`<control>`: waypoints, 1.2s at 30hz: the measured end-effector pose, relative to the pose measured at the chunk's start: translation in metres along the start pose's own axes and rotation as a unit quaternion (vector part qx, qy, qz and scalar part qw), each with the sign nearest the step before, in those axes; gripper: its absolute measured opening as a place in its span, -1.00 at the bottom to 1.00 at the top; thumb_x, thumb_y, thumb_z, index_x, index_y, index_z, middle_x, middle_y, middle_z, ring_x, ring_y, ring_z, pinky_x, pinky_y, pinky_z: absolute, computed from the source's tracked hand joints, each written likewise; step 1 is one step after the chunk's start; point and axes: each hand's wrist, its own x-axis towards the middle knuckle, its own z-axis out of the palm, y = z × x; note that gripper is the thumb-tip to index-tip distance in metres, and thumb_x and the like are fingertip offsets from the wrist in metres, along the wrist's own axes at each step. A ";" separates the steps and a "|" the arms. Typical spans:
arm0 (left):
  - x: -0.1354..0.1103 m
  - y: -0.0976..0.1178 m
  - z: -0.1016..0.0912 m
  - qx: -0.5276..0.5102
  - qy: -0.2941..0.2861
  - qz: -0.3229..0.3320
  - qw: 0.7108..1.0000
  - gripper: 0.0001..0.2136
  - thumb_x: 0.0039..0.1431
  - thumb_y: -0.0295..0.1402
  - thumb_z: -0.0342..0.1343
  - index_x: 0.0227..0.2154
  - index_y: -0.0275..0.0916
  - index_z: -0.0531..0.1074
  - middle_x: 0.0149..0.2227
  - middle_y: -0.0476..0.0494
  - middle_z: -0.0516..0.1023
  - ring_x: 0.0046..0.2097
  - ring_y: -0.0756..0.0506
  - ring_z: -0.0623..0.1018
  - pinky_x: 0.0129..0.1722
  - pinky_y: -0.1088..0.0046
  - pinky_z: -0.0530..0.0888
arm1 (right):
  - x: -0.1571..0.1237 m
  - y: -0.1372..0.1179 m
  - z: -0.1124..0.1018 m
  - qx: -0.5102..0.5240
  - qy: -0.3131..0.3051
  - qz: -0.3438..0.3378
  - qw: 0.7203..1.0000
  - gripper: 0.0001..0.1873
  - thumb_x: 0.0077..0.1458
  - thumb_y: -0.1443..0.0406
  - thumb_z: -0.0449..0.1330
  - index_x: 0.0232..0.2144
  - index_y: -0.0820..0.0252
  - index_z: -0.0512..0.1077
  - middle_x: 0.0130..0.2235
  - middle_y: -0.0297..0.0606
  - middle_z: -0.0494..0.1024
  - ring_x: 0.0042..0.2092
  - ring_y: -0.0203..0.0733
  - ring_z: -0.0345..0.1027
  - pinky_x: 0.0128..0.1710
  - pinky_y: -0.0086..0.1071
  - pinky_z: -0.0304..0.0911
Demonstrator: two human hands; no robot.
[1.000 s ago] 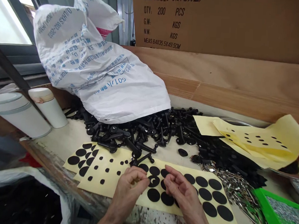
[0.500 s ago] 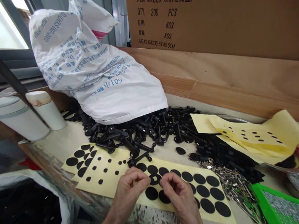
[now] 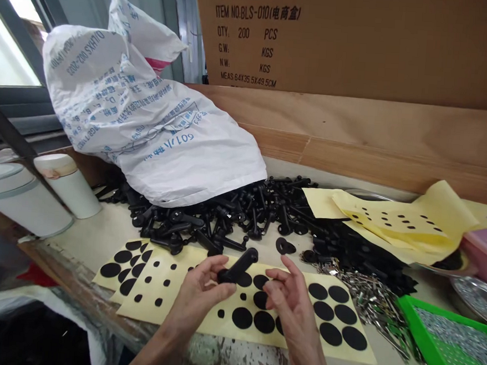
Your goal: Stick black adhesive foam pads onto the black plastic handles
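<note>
My left hand point(image 3: 200, 290) is closed on a black plastic handle point(image 3: 237, 266), holding it up over a yellow backing sheet point(image 3: 200, 319) dotted with round black pads. My right hand point(image 3: 289, 297) hovers just right of the handle with its fingers curled and its fingertips pinched; whether a pad is between them I cannot make out. Behind both hands lies a heap of black handles point(image 3: 224, 214) spilling from a white woven sack point(image 3: 148, 114).
More yellow sheets point(image 3: 394, 223) lie at the right over black parts. A pile of small metal pieces point(image 3: 368, 302) sits beside a green tray point(image 3: 445, 341). White cylindrical containers point(image 3: 64, 184) stand at the left. Cardboard boxes point(image 3: 362, 40) wall off the back.
Both hands were pinching at a black pad on the sheet. Now the left hand has lifted a black handle, and the right hand has come off the sheet.
</note>
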 end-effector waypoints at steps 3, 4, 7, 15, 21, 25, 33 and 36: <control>-0.014 0.001 0.014 -0.168 -0.133 -0.098 0.972 -0.59 -0.14 -0.34 0.31 -0.15 -0.29 0.47 -0.19 -0.22 0.53 -0.16 -0.17 0.48 -0.23 0.34 0.43 | -0.001 0.004 0.007 0.012 -0.078 -0.007 0.997 -0.18 -0.01 0.20 0.29 0.20 0.06 -0.03 -0.26 -0.33 0.45 -0.33 -0.23 0.33 -0.34 -0.36 0.30; -0.018 -0.001 0.018 -0.186 -0.163 -0.115 0.962 -0.62 -0.15 -0.32 0.30 -0.19 -0.31 0.50 -0.20 -0.24 0.54 -0.17 -0.18 0.48 -0.23 0.34 0.42 | -0.001 0.006 0.008 0.008 -0.090 -0.006 0.996 -0.16 -0.01 0.23 0.29 0.22 0.07 -0.07 -0.30 -0.36 0.44 -0.35 -0.24 0.32 -0.33 -0.36 0.30; -0.025 -0.011 0.028 -0.120 -0.159 -0.108 0.974 -0.60 -0.20 -0.33 0.32 -0.20 -0.28 0.51 -0.24 -0.19 0.55 -0.21 -0.16 0.48 -0.23 0.36 0.40 | -0.004 0.013 0.009 -0.054 -0.079 -0.011 0.995 -0.14 0.02 0.28 0.26 0.25 0.07 -0.11 -0.32 -0.38 0.42 -0.39 -0.27 0.30 -0.35 -0.37 0.29; -0.023 -0.015 0.031 0.077 -0.038 0.021 0.996 -0.79 -0.10 -0.40 0.28 -0.32 -0.20 0.53 -0.33 -0.09 0.51 -0.25 -0.14 0.44 -0.27 0.41 0.35 | -0.013 0.007 0.011 -0.087 -0.076 -0.016 0.993 -0.15 0.09 0.19 0.21 0.29 0.05 -0.17 -0.26 -0.30 0.48 -0.35 -0.24 0.40 -0.33 -0.35 0.33; -0.009 -0.009 0.005 -0.269 -0.077 -0.107 0.954 -0.76 0.10 -0.41 0.18 -0.15 -0.33 0.48 -0.19 -0.25 0.55 -0.25 -0.10 0.51 -0.22 0.35 0.43 | -0.009 -0.009 0.004 0.019 0.032 0.017 0.999 -0.58 0.04 0.12 0.26 -0.08 0.10 0.32 -0.41 -0.35 0.46 -0.45 -0.28 0.30 -0.47 -0.44 0.24; -0.006 -0.012 -0.006 -0.318 -0.037 -0.141 0.937 -0.76 0.12 -0.41 0.19 -0.13 -0.31 0.47 -0.05 -0.30 0.50 -0.22 -0.11 0.55 -0.23 0.35 0.48 | -0.008 -0.004 0.000 0.051 -0.018 0.115 0.992 -0.73 -0.01 0.11 0.30 -0.48 0.17 0.39 -0.57 -0.43 0.29 -0.53 -0.36 0.08 -0.53 -0.48 0.07; -0.001 -0.019 -0.001 -0.314 -0.028 -0.144 0.938 -0.74 0.13 -0.34 0.19 -0.13 -0.33 0.49 -0.14 -0.28 0.55 -0.32 -0.04 0.53 -0.33 0.44 0.49 | -0.012 0.007 0.015 0.019 -0.115 0.189 0.975 -0.61 -0.10 0.03 0.31 -0.60 0.21 0.34 -0.65 -0.49 0.10 -0.57 -0.41 -0.16 -0.58 -0.48 -0.23; 0.000 -0.019 0.001 -0.306 -0.027 -0.146 0.940 -0.73 0.10 -0.33 0.22 -0.15 -0.34 0.50 -0.17 -0.27 0.56 -0.34 -0.03 0.52 -0.34 0.44 0.48 | -0.011 0.008 0.015 -0.010 -0.120 0.186 0.975 -0.60 -0.10 0.02 0.30 -0.59 0.20 0.34 -0.64 -0.49 0.08 -0.56 -0.40 -0.17 -0.57 -0.47 -0.27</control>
